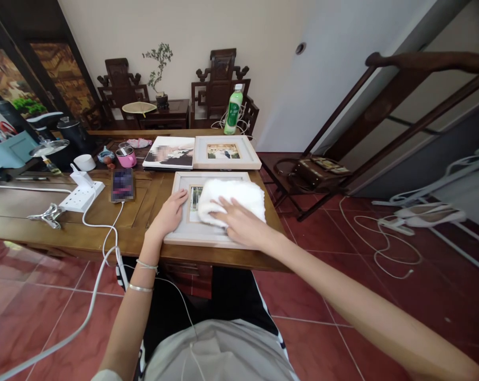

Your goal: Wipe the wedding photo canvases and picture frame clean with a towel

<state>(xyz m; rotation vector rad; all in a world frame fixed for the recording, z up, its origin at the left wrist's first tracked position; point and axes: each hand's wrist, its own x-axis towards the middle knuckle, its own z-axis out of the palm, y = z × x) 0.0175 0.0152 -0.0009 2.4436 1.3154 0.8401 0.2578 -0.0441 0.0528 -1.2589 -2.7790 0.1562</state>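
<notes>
A pale wooden picture frame [180, 238] lies flat on the wooden table [33, 222] in front of me. My left hand [170, 212] rests flat on the frame's left edge, fingers stretched out. My right hand [239, 221] presses down on a white fluffy cloth [233, 198] that covers most of the frame's glass, fingers spread over the cloth's near edge. A strip of the photo shows at the cloth's left side.
Behind lie a second framed photo [226, 152] and a photo print [170, 152]. A phone [122, 184], white power strip [81, 196], pink cup [126, 157] and green bottle [233, 110] share the table. Dark chairs stand behind; cables trail on the red tile floor.
</notes>
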